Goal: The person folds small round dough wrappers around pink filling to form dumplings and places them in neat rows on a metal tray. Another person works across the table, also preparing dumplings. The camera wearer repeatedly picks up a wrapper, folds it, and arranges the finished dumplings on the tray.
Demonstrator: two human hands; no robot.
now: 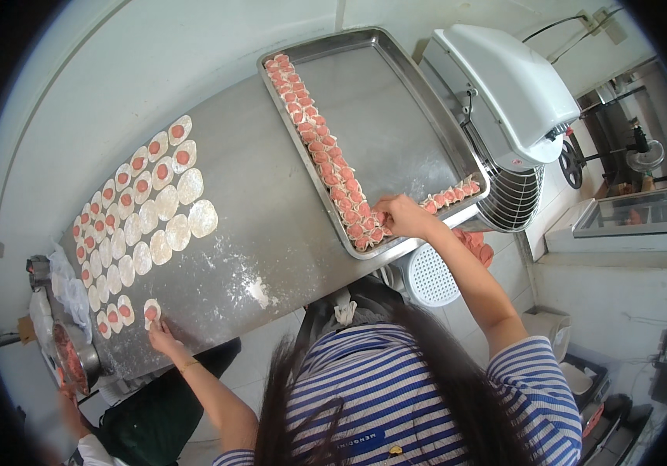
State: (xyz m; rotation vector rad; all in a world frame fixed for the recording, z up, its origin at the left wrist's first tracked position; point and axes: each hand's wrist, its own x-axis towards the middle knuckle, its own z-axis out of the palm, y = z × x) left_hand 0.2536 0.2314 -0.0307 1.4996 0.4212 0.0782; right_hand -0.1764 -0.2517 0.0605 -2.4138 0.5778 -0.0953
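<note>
My left hand (164, 339) is closed at the edge of a round dough wrapper (152, 313) with a pink dab of filling, over the near side of the steel table. My right hand (405, 216) reaches into the large metal tray (427, 85), fingers pinched together among the filled dumplings at its near edge. What sits between those fingertips is partly hidden. Open-topped dumplings (326, 151) form a long band down the tray's left side. A shorter row of dumplings (451, 196) runs along the near edge, right of my hand.
Several rows of wrappers (191, 187), some with filling, cover the table's left part. Flour (256, 291) is scattered nearby. At the lower left, another person's hand (69, 396) is by a metal bowl (90, 359) of filling. A white machine (504, 93) stands beyond the tray.
</note>
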